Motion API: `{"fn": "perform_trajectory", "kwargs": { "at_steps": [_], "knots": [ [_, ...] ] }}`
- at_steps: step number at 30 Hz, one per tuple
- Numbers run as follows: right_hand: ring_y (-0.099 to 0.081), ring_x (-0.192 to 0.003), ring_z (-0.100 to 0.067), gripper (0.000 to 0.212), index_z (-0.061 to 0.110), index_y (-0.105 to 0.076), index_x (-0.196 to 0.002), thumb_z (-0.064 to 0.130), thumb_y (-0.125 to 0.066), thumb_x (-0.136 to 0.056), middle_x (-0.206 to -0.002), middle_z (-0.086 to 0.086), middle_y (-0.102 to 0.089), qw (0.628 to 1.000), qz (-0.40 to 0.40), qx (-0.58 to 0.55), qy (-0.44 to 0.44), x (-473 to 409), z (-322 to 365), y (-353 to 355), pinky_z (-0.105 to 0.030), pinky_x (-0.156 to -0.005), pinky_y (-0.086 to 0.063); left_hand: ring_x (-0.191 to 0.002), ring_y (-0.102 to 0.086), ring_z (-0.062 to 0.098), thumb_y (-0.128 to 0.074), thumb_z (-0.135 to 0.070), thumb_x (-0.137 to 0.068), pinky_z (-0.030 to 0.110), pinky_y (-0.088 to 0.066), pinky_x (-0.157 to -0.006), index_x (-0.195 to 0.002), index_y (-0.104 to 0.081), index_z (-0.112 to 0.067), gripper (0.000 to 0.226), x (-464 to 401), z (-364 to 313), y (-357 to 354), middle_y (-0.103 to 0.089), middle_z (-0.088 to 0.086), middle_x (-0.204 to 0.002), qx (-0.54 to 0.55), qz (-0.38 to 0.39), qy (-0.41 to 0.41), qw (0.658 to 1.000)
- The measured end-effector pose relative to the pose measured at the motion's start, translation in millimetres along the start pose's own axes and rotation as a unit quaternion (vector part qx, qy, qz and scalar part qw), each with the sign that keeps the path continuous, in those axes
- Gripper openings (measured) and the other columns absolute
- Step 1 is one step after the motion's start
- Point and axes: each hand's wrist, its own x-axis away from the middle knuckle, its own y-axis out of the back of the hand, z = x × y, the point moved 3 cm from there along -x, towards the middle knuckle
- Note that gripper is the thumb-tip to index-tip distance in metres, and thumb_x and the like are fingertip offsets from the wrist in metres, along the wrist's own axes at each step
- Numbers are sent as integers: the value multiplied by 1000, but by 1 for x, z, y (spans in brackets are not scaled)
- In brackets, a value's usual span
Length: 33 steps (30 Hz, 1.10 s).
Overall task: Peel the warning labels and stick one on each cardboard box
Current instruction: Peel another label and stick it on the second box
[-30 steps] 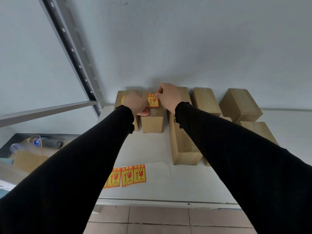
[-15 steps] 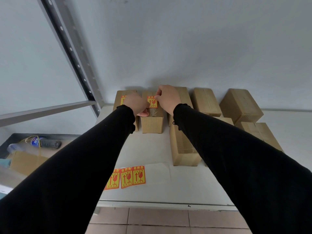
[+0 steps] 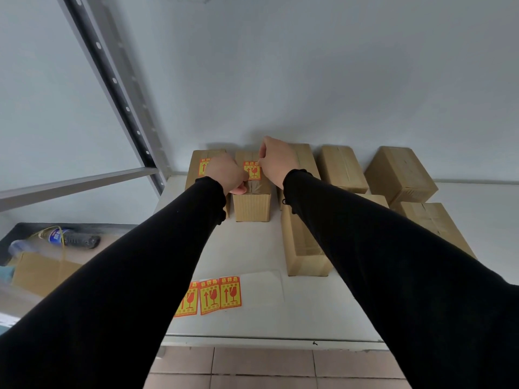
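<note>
A warning label [image 3: 252,170] is being laid on top of the second box [image 3: 252,192] from the left in the far row, on a white table [image 3: 252,248]. Its left side is pinched by the left hand [image 3: 227,173], and its upper right corner by the right hand [image 3: 276,161]. To do this well, the label should probably be smoothed flat from one edge to the other, so no creases are trapped. The far-left box [image 3: 202,167] already carries a label. Three labels [image 3: 211,296] remain on their backing sheet at the near edge. The other boxes [image 3: 342,168] appear unlabelled. Every box is taped closed, so contents cannot be told.
</note>
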Motion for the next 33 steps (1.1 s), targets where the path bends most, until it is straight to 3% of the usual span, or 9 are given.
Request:
{"fn": "perform_trajectory", "kwargs": {
  "at_steps": [3, 7, 11, 13, 16, 21, 24, 28, 33],
  "knots": [
    [-55, -86, -17, 17, 16, -58, -94, 3, -48, -97, -94, 0, -59, 1000, 12, 9, 9, 1, 0, 1, -23, -67, -40, -79, -69, 22, -63, -5, -86, 42, -58, -90, -71, -51, -12, 21, 1, -1, 1, -70, 12, -81, -43, -10, -19, 999],
    [-61, -97, -19, 17, 16, -68, -101, 8, -53, -98, -107, -2, -64, 998, 49, 19, 33, 1, -1, 4, -27, -80, -49, -88, -75, 29, -65, -6, -87, 44, -60, -84, -89, -61, -6, 4, 2, -2, 3, -76, 16, -90, -47, -5, -48, 998],
    [-63, -100, -19, 22, 15, -70, -114, 26, -63, -97, -112, -2, -68, 990, 92, 68, 81, 7, -1, 11, -29, -85, -50, -74, -73, 26, -63, -3, -90, 38, -62, -70, -115, -58, -12, 27, -1, -6, 6, -67, 8, -80, -41, 9, -73, 996],
    [-65, -97, -19, 27, 15, -72, -115, 32, -60, -97, -108, -3, -71, 985, 105, 96, 95, 10, 0, 13, -33, -85, -53, -61, -65, 18, -62, -2, -91, 27, -57, -55, -117, -60, -14, 29, -1, -8, 7, -62, 4, -74, -43, 27, -69, 996],
    [-64, -93, -22, 30, 14, -72, -114, 33, -55, -99, -106, -7, -69, 979, 125, 122, 105, 14, 1, 14, -34, -83, -53, -57, -60, 14, -62, -2, -91, 21, -50, -48, -118, -63, -14, 30, -3, -9, 8, -60, 4, -72, -54, 38, -69, 995],
    [-63, -97, -23, 32, 15, -70, -119, 34, -52, -101, -111, -8, -65, 974, 137, 145, 107, 18, 4, 16, -32, -82, -51, -65, -61, 19, -62, -2, -91, 28, -57, -60, -120, -64, -14, 32, -3, -8, 6, -59, 5, -74, -53, 34, -66, 996],
    [-65, -103, -24, 26, 16, -69, -114, 31, -54, -100, -109, -7, -67, 975, 143, 142, 96, 22, 3, 22, -31, -79, -50, -74, -67, 23, -59, -3, -91, 33, -59, -72, -122, -62, -12, 33, 2, -8, 10, -62, 3, -75, -85, -2, -104, 991],
    [-53, -127, -23, 39, 20, -56, -140, 29, -52, -102, -141, -5, -56, 985, 94, 110, 95, 41, -1, 43, -32, -101, -42, -78, -68, 17, -58, -7, -88, 28, -56, -69, -113, -64, -18, 27, 19, -2, 25, -67, 1, -95, -105, -61, -161, 979],
    [-55, -114, -14, 26, 24, -66, -124, 27, -55, -100, -123, 3, -60, 988, 48, 69, 131, 94, 4, 64, -29, -97, -44, -92, -61, 15, -58, -12, -89, 26, -45, -77, -102, -70, -22, 20, 58, 22, 44, -61, -9, -95, -152, -72, -202, 965]
  ]
}}
